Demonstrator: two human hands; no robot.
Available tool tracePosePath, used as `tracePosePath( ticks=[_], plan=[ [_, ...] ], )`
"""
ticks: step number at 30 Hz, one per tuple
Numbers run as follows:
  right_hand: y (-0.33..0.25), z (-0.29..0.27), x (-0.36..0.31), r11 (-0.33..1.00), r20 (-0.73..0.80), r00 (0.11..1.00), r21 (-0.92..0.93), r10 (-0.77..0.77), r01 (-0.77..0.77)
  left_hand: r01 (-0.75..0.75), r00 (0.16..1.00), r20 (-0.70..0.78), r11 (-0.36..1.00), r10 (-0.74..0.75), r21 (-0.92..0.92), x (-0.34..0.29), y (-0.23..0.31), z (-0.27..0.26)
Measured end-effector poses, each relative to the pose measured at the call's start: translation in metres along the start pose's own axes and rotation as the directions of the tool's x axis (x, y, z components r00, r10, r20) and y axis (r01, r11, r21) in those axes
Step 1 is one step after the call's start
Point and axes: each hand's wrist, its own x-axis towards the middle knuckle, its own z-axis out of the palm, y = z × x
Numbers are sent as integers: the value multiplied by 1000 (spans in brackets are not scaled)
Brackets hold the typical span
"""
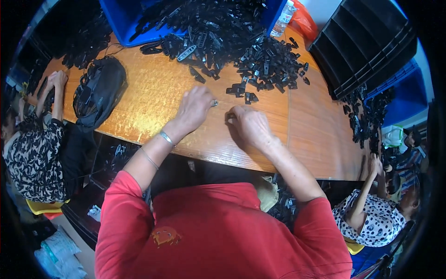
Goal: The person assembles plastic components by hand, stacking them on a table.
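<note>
My left hand is over the wooden table, its fingers curled round a small dark part with a pale shiny end that sticks out by the fingertips. Just to its right, my right hand is pinched closed low over the wood. Something dark shows at those fingertips, but I cannot tell a part from shadow. Beyond both hands lies a heap of small black clip-like plastic parts. A few loose black parts lie nearest my right hand. Longer black strips spread out to the left of the heap.
A blue bin spills black parts at the far edge. Left stands a black bag. A plastic bottle, red bag and black trays are at far right. Co-workers sit left and right at the table.
</note>
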Motion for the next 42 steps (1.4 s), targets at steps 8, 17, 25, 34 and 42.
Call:
tracePosePath(
  ticks=[8, 17, 25, 34, 42],
  plan=[
    [-6, 27, 39, 948, -307, 952, 307, 13, 86, 112, 979, -145, 974, -141, -195, -26, -5, -15],
    [-2, 58, 67, 952, -301, 954, 287, -12, 103, 179, 975, -101, 968, -198, -175, -29, -19, -14],
    [0, 59, 61, 944, -224, 974, 314, -26, 98, 196, 961, -104, 899, -255, -392, -32, -9, -12],
    [3, 54, 65, 947, -156, 985, 298, -79, 123, 160, 974, -134, 974, -183, -162, -47, -28, -20],
    [-2, 62, 80, 933, -154, 963, 252, -222, 255, 151, 968, -175, 973, -182, -177, -42, -22, -15]
  ],
)
